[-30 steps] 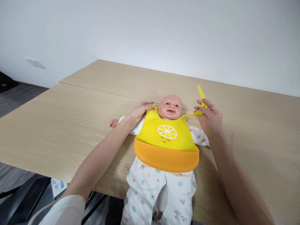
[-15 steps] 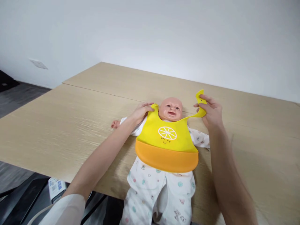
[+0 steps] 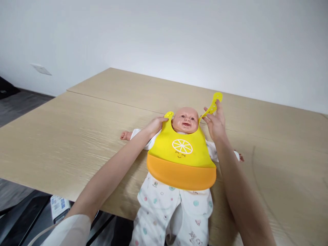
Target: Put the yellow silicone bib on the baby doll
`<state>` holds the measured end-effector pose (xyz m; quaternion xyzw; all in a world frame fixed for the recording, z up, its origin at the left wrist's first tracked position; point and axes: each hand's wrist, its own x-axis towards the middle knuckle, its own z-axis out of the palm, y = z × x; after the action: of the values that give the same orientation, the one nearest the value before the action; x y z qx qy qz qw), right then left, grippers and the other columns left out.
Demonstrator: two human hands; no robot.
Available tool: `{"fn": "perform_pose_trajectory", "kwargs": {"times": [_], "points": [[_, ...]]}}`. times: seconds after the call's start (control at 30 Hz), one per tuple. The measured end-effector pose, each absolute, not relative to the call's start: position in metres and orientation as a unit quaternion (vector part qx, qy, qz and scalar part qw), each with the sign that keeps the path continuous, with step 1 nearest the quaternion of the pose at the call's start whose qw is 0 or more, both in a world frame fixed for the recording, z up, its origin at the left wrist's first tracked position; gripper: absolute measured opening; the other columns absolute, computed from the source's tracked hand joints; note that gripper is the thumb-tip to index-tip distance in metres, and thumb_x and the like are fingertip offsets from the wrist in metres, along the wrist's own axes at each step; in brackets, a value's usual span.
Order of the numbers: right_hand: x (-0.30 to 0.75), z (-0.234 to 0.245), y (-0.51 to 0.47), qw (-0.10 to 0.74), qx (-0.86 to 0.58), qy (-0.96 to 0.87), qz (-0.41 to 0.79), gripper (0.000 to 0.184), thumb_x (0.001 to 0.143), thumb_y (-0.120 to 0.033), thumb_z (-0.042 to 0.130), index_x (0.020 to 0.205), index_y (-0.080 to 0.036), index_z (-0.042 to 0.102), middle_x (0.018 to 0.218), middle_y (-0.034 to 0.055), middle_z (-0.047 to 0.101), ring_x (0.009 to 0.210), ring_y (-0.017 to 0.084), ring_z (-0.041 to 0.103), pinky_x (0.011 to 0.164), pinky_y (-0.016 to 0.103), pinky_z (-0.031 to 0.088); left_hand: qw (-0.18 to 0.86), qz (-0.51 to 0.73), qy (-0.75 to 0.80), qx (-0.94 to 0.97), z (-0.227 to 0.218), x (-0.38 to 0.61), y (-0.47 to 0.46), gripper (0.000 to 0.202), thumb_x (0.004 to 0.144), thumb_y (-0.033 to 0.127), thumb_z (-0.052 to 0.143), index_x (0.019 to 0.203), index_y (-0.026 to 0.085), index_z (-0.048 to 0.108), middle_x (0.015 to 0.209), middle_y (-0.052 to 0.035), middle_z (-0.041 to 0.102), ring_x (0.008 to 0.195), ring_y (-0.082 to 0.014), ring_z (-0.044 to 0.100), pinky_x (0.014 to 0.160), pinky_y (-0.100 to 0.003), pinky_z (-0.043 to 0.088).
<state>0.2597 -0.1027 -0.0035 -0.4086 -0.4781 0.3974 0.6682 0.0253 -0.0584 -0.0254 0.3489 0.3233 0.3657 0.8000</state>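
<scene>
A baby doll [image 3: 185, 119] in white patterned pyjamas lies face up on the wooden table [image 3: 77, 130], legs hanging over the near edge. A yellow silicone bib [image 3: 180, 153] with an orange pocket and a lemon print covers its chest. My left hand [image 3: 154, 125] pinches the bib's left neck strap beside the doll's head. My right hand [image 3: 215, 122] grips the right neck strap, whose holed end sticks up just right of the doll's head.
A white wall runs behind the table. A seam crosses the tabletop behind the doll. Below the near left edge are dark chair parts and a small labelled white box [image 3: 58, 206] on the floor.
My right hand has carried the right strap inward from well right of the doll to close beside its head. The left hand stays at the left strap.
</scene>
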Motion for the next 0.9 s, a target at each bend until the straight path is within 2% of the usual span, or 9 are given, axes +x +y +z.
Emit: {"fn": "perform_pose_trajectory", "kwargs": {"times": [0.1,0.17,0.3,0.43,0.6,0.73,0.9], "points": [[0.253,-0.017,-0.098,0.676,-0.418,-0.427,0.431,0.071,0.066,-0.018,0.056,0.131,-0.035,0.03,0.128,0.0,0.041,0.107,0.011,0.047,0.077,0.022,0.046,0.839,0.335,0.307,0.3,-0.023,0.027,-0.059,0.019,0.065,0.015,0.05,0.08,0.013,0.06,0.065,-0.0053,0.065,0.06,-0.0183,0.062,0.06,-0.029,0.049],[0.247,-0.027,-0.093,0.685,-0.421,-0.384,0.454,0.067,0.067,-0.019,0.057,0.129,-0.031,0.035,0.118,-0.0002,0.049,0.096,0.009,0.051,0.077,0.021,0.044,0.859,0.331,0.282,0.269,-0.023,0.029,-0.06,0.019,0.063,0.014,0.049,0.079,0.012,0.059,0.062,-0.0051,0.064,0.058,-0.0187,0.061,0.059,-0.029,0.048],[0.242,-0.037,-0.088,0.716,-0.41,-0.329,0.459,0.052,0.066,-0.021,0.059,0.117,-0.023,0.049,0.114,-0.0002,0.053,0.094,0.007,0.05,0.084,0.019,0.04,0.878,0.343,0.246,0.227,-0.025,0.033,-0.06,0.019,0.062,0.012,0.047,0.077,0.011,0.058,0.062,-0.0058,0.064,0.058,-0.0201,0.062,0.061,-0.031,0.049],[0.241,-0.03,-0.09,0.739,-0.384,-0.285,0.475,0.045,0.067,-0.027,0.058,0.111,-0.019,0.052,0.111,0.0009,0.054,0.092,0.007,0.051,0.082,0.019,0.041,0.875,0.361,0.25,0.206,-0.027,0.035,-0.061,0.022,0.062,0.011,0.047,0.08,0.011,0.06,0.065,-0.0063,0.066,0.059,-0.0207,0.062,0.063,-0.032,0.049],[0.232,-0.015,-0.096,0.752,-0.388,-0.296,0.444,0.049,0.063,-0.022,0.066,0.108,-0.014,0.05,0.094,0.0016,0.058,0.079,0.007,0.053,0.074,0.019,0.042,0.866,0.365,0.264,0.216,-0.026,0.036,-0.062,0.029,0.063,0.012,0.047,0.089,0.01,0.062,0.068,-0.0061,0.067,0.063,-0.0214,0.062,0.07,-0.035,0.048],[0.228,-0.008,-0.099,0.741,-0.395,-0.29,0.459,0.051,0.06,-0.013,0.063,0.108,-0.015,0.046,0.074,-0.0021,0.056,0.064,0.007,0.052,0.062,0.019,0.042,0.857,0.363,0.276,0.239,-0.024,0.035,-0.064,0.034,0.065,0.012,0.045,0.096,0.01,0.062,0.073,-0.0053,0.068,0.064,-0.0208,0.062,0.07,-0.034,0.047],[0.233,-0.015,-0.097,0.727,-0.415,-0.276,0.472,0.063,0.055,-0.001,0.052,0.115,-0.017,0.044,0.081,0.0003,0.06,0.065,0.007,0.054,0.057,0.017,0.042,0.85,0.377,0.272,0.247,-0.023,0.034,-0.065,0.027,0.065,0.012,0.046,0.085,0.009,0.064,0.068,-0.0063,0.067,0.062,-0.0209,0.061,0.068,-0.034,0.046]]}}
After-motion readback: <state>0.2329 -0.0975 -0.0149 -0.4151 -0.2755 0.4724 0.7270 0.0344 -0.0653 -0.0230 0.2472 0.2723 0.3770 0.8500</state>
